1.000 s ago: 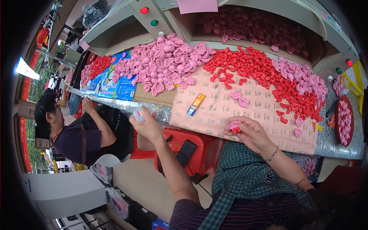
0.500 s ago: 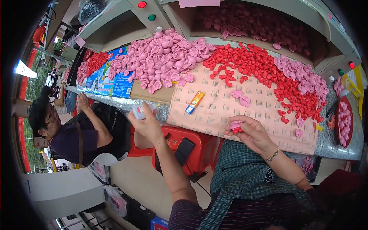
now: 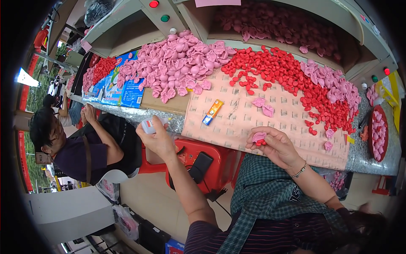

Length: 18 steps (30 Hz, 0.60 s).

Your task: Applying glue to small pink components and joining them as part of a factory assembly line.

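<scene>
My left hand (image 3: 159, 139) is closed around a small white squeeze bottle (image 3: 148, 125) with a printed label, above the table's front edge. The bottle lies tilted in the grip, its narrow tip toward the right. Over the front of the pink patterned mat (image 3: 241, 131), my right hand (image 3: 279, 148) pinches a pink petal-shaped piece (image 3: 258, 136). Glossy red pieces (image 3: 261, 142) show against its lower side; whether they are joined to it I cannot tell. Two loose pink pieces (image 3: 267, 111) lie on the mat, and left of them is an orange and blue packet (image 3: 213, 112).
A big heap of pink pieces (image 3: 182, 63) is at the back left. Red pieces (image 3: 279, 70) spread behind the mat, and a red basket (image 3: 371, 146) of pink pieces stands far right. A co-worker (image 3: 84, 148) sits left, beside a red stool (image 3: 207, 156).
The bottle in my left hand has tipped and shifted slightly left, so its tip now shows. My right hand still pinches the pink piece, almost in the same place.
</scene>
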Available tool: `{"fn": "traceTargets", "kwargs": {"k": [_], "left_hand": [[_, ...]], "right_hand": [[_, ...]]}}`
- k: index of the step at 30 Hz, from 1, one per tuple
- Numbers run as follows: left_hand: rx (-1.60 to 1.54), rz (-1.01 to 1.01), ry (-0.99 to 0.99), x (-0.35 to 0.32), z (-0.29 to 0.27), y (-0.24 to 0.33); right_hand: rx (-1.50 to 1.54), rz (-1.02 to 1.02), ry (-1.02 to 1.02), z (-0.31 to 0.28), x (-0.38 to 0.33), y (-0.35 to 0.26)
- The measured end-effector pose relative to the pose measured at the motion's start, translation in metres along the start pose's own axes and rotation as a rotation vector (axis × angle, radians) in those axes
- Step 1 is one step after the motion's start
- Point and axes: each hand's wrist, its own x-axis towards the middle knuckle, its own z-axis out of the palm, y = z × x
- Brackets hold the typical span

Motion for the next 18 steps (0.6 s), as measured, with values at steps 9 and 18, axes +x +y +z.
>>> {"fn": "traceTargets", "kwargs": {"k": [9,18], "left_hand": [[-0.033,-0.066,-0.039,-0.0027,0.0063,-0.0023],[-0.106,-0.067,-0.048,-0.0052,0.0094,-0.0037]], "right_hand": [[0.01,-0.013,-0.007,0.0002,0.0,-0.0001],[0.0,-0.008,-0.001,0.0004,0.0003,-0.0007]]}}
